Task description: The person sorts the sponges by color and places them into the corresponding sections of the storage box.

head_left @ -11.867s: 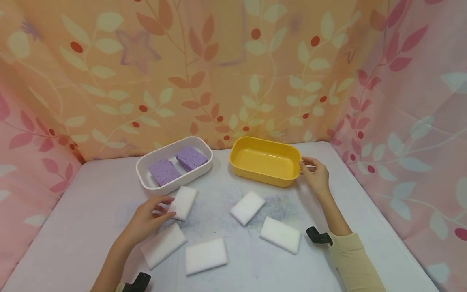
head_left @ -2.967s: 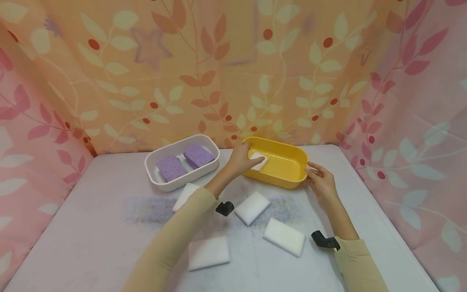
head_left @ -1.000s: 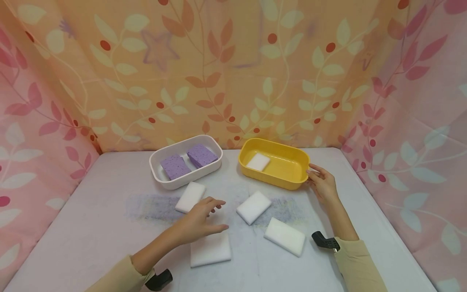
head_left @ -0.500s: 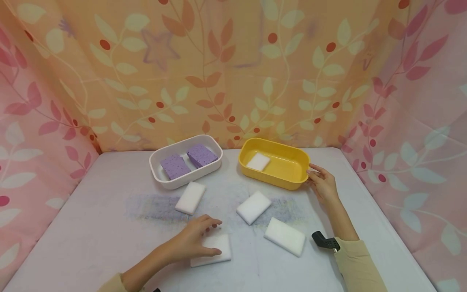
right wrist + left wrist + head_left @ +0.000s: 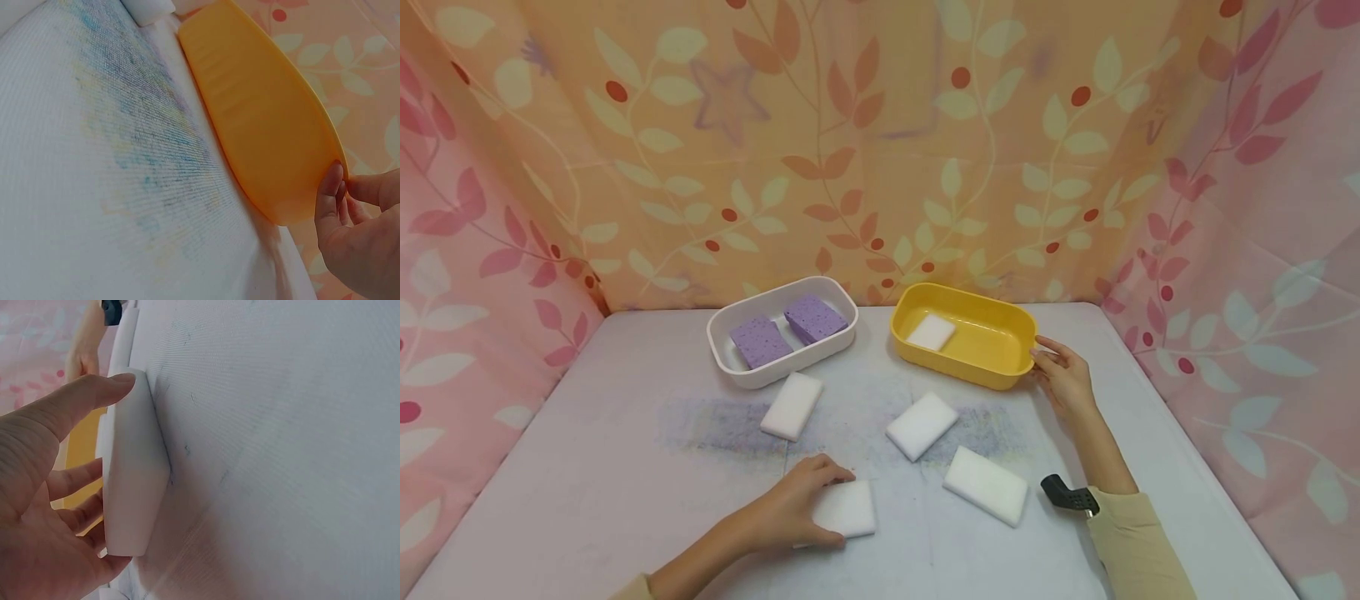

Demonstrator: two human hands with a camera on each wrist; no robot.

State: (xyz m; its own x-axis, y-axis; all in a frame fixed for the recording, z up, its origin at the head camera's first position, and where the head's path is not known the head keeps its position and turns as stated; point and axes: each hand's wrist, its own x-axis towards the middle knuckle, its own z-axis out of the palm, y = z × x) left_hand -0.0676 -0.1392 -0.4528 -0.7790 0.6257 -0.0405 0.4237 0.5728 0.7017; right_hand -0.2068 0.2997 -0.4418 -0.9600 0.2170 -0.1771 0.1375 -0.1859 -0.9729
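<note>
My left hand (image 5: 795, 505) is low over the table's front, with its thumb and fingers on opposite edges of a white sponge (image 5: 850, 508). In the left wrist view the thumb lies on one edge of that sponge (image 5: 134, 462), the fingers curl behind it. My right hand (image 5: 1063, 379) pinches the right end of the yellow tray (image 5: 962, 367) between thumb and fingers, as the right wrist view shows at the tray's rim (image 5: 269, 125). One white sponge (image 5: 932, 332) lies flat inside the tray's left end.
Three other white sponges lie on the table: one (image 5: 792, 407) below the white tray (image 5: 797, 360), one (image 5: 922, 427) mid-table, one (image 5: 986, 487) front right. Two purple sponges (image 5: 760, 342) sit in the white tray. Patterned curtains (image 5: 850, 167) enclose the table.
The left hand set a white sponge from the front left into the yellow tray. It then came back and took hold of the front white sponge. The right hand stayed at the yellow tray.
</note>
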